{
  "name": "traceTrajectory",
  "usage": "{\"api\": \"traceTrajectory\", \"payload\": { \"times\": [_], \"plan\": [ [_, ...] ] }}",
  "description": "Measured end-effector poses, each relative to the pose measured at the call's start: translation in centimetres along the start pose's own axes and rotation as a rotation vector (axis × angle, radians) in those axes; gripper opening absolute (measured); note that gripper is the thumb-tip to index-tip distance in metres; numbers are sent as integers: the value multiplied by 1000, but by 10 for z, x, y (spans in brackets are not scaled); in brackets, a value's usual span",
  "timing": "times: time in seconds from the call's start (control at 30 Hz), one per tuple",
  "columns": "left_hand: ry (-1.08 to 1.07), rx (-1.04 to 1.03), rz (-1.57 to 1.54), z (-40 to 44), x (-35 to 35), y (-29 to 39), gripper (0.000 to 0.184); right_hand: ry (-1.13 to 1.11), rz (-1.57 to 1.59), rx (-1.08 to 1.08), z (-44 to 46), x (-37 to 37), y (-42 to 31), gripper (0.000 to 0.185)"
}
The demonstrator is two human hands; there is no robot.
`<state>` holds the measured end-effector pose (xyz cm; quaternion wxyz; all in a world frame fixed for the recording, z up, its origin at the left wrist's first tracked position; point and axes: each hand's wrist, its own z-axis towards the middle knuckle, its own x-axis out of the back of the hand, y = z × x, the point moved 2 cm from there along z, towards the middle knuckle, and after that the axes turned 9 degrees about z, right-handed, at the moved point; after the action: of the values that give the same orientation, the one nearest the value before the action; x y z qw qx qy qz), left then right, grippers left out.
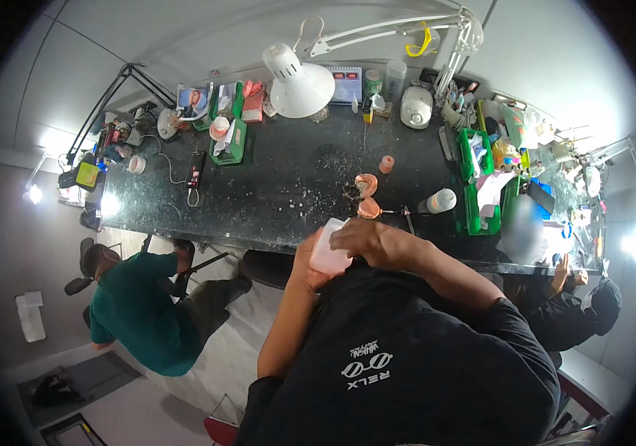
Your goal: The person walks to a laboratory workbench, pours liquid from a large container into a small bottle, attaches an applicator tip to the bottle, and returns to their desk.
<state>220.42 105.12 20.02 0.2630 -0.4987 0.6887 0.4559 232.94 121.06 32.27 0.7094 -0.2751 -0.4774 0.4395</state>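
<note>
A pale pink, translucent plastic container (329,256) is held in front of my chest, at the near edge of the black workbench (258,193). My left hand (307,262) is wrapped around its side and underneath. The fingers of my right hand (376,244) are closed over its upper right side; the cap or opening cannot be made out. Just beyond my hands lie two orange-pink dental models, one (366,184) behind the other (368,207). A thin tool (409,221) and a white bottle (440,201) are to the right. Farther back stands a small pink cup (386,164).
A white lamp (299,82) overhangs the bench's back. Green trays stand on the left (229,145) and right (474,156). White crumbs are scattered across the top. A person in green (147,312) sits left; another in dark clothes (574,320) is at right.
</note>
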Motion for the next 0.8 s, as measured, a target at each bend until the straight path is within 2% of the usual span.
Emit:
{"api": "traceTrajectory", "payload": {
  "times": [0.03,0.17,0.23,0.27,0.33,0.37,0.43,0.47,0.53,0.57,0.6,0.67,0.7,0.77,0.8],
  "plan": [
    [-186,202,-51,1,-1,-1,51,-17,-23,128,2,1,-7,32],
    [-301,232,-175,-4,-20,-2,49,-64,-182,61,6,3,-22,20],
    [107,-112,-81,-7,-40,-2,52,-80,-228,-232,4,5,-19,19],
    [108,-113,-79,-8,-40,-2,52,-79,-226,-230,3,3,-17,19],
    [291,-299,76,-12,-38,2,54,1,-332,-133,2,1,-14,22],
    [249,-352,131,-16,-41,5,56,-1,-332,-130,1,0,-14,22],
    [272,-403,184,-17,-40,9,56,-8,-528,-232,-1,-1,-17,37],
    [295,-455,237,-18,-39,12,56,-11,-525,-232,7,3,-25,37],
    [315,-432,282,-18,-36,19,58,-335,-397,-799,20,10,-29,48],
    [324,-450,279,-17,-34,22,58,-219,-425,-759,17,12,-30,47],
    [334,-469,276,-16,-32,24,58,-224,-426,-757,13,11,-30,47],
    [339,-475,214,-18,-31,25,58,232,-352,-359,10,16,-36,40],
    [342,-476,156,-19,-30,25,57,229,-350,-359,8,13,-32,40],
    [320,-468,131,-19,-24,21,55,222,-19,-253,7,8,-26,28],
    [294,-461,108,-19,-21,19,53,225,-18,-255,6,7,-24,28]
  ]
}}
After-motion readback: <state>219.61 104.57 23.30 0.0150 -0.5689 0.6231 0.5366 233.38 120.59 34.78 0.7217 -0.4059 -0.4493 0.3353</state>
